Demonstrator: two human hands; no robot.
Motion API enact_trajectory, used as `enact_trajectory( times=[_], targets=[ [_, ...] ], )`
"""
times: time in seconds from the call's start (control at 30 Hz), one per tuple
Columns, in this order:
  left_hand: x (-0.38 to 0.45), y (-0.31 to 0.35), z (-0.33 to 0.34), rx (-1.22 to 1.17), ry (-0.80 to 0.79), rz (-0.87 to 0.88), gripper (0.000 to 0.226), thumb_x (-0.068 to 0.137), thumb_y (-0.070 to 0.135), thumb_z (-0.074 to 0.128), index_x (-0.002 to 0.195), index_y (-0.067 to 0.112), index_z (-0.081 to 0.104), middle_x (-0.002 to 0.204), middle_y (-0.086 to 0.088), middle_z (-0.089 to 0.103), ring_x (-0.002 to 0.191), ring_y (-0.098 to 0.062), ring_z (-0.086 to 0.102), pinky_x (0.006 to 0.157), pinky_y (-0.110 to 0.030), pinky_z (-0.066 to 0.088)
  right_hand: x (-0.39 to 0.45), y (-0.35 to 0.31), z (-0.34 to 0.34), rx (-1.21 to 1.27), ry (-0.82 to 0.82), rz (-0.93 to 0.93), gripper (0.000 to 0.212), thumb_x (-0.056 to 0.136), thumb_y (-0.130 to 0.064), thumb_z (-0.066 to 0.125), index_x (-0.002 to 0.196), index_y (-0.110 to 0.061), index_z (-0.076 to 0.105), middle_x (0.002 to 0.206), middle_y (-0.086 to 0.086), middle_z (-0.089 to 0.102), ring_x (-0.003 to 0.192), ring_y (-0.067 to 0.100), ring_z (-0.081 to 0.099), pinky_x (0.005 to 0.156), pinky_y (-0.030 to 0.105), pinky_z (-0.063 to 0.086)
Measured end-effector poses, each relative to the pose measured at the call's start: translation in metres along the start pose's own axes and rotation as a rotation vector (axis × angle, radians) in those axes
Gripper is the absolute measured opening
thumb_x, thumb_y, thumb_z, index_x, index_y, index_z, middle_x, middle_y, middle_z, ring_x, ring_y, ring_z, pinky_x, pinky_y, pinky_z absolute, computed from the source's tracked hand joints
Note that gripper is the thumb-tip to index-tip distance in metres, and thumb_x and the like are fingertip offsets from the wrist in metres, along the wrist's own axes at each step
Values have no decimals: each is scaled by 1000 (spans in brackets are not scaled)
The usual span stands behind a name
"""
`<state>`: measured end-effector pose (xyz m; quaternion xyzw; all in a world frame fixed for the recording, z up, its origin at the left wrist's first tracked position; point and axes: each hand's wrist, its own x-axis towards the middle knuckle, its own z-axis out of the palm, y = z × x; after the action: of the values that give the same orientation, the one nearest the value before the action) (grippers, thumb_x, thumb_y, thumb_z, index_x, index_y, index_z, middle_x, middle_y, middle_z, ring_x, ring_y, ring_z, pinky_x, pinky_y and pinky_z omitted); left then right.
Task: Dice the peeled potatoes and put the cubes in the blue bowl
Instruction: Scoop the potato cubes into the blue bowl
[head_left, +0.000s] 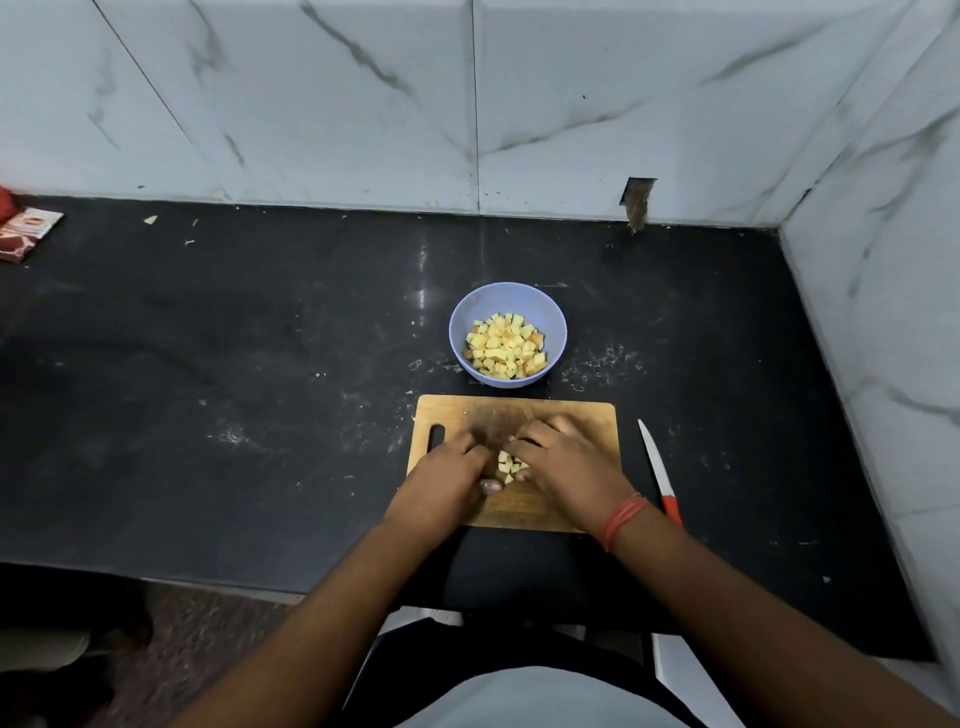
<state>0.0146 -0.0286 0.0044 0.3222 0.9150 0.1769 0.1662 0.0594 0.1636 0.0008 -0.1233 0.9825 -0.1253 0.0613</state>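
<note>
A wooden cutting board (576, 415) lies on the black counter in front of me. A small pile of yellow potato cubes (506, 464) sits on its middle. My left hand (447, 475) and my right hand (563, 460) cup the pile from both sides, fingers curled around the cubes and hiding most of them. Beyond the board stands the blue bowl (550, 312), holding several potato cubes (506, 345).
A white-bladed knife (655, 467) with a red handle lies on the counter right of the board. A red and white packet (26, 231) sits at the far left. Tiled walls close the back and the right side. The counter's front edge is near my body.
</note>
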Motion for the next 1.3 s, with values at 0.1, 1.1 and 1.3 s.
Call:
enact_trajectory(
  times=[0.1,1.1,1.3],
  targets=[
    [-2,-4,4,-80,40,-18,18,94,31,68,99,14,66,107,0,55,91,-22,58,76,-34,45,-2,2,0,-38,59,-74,26,86,-25,68,112,-24,67,107,-6,61,95,19,52,82,29,50],
    [74,2,-96,-635,305,-204,18,99,32,62,86,21,66,84,9,69,79,-2,63,71,-21,47,73,26,-97,592,248,306,29,91,-1,55,105,-22,70,110,-3,67,100,10,61,88,22,49],
    [14,-12,-28,-379,92,-40,32,92,34,72,120,21,63,117,9,57,105,-7,55,89,-22,44,-2,22,-45,346,130,168,25,92,-26,62,116,-23,64,114,-8,55,109,9,51,90,19,41]
  ],
)
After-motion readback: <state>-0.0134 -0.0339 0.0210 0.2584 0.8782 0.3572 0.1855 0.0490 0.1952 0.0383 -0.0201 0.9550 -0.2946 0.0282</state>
